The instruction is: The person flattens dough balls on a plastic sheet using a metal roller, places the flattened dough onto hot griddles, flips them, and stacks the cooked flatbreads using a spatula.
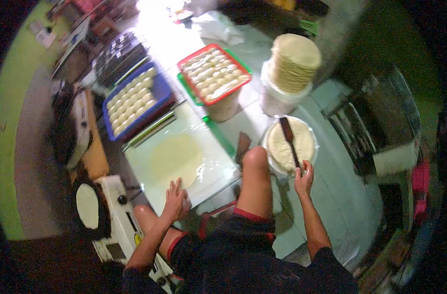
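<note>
On the glossy white surface [218, 181] in front of the seated person, I see one thin round of dough [177, 158], very flat and wide, which lies about the middle and reaches toward the near edge. The left hand [175, 201] is at this near edge of the surface, its fingers stretched out to the border of the dough; it is not clenched, but whether the fingertips pinch the dough a little, I cannot tell.

To the right of the surface, the right hand [304, 177] is grasping the handle of a dark spatula [289, 141]. Its blade is over the pale round top [303, 139] of what a white bucket [281, 171] holds.

Just beyond the far left edge of the surface is a blue tray [160, 90], with rows of dough balls [132, 102] in it. Straight beyond the surface is a red tray [229, 92], also filled with pale balls [216, 73]. Farther to the right of the surface, a tall stack of flat rounds [294, 61] stands on a second white bucket [277, 100]. To the near left of the surface, one flat pale round [87, 206] lies on something dark, beside a white stove [117, 198]
</note>
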A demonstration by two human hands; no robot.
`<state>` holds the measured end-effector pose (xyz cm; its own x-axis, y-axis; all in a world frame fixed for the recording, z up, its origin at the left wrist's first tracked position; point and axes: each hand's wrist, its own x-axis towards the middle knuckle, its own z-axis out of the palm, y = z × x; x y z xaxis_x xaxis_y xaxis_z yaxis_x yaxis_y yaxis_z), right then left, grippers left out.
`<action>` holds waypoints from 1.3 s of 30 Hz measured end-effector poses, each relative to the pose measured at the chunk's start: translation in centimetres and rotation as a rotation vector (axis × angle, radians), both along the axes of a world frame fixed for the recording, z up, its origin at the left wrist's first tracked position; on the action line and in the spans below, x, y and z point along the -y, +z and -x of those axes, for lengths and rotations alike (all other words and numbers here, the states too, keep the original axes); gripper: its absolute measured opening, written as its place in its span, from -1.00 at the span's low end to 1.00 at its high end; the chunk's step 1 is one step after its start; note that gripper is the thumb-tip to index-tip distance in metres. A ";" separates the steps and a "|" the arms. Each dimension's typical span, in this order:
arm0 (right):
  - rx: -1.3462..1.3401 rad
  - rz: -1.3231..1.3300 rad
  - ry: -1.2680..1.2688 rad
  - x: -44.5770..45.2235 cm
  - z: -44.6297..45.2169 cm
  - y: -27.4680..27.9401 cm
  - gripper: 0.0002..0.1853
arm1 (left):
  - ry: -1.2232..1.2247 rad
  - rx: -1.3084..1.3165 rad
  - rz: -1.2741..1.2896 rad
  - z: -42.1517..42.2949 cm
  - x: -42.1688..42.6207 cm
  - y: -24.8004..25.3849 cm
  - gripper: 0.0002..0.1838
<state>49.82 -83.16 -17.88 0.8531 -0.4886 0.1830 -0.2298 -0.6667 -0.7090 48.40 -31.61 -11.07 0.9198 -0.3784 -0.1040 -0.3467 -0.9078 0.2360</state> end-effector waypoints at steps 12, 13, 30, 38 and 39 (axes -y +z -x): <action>-0.160 -0.190 1.026 -28.7 -16.5 9.4 -0.79 | 0.201 0.349 0.008 -20.4 -10.7 6.1 -0.69; -0.114 -0.116 1.087 -31.4 -18.3 8.4 -0.81 | 0.280 0.386 0.013 -23.3 -12.2 7.5 -0.64; 0.298 -0.006 2.089 -48.3 -30.7 1.8 -0.74 | 0.771 0.398 0.318 -11.5 -8.5 -3.0 -0.69; -0.835 0.582 2.559 -49.0 -35.6 5.5 -0.41 | 0.803 0.260 0.723 -10.2 -6.1 -6.0 -0.78; -1.156 0.181 2.473 -47.8 -36.0 5.1 -0.37 | 1.074 0.008 0.856 -10.6 -4.6 -3.0 -0.72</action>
<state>85.78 -35.35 -12.82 -0.5663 0.6793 -0.4667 0.4461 -0.2235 -0.8666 58.97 -26.97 -14.08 0.7981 0.5705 -0.1941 0.4235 -0.3019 0.8541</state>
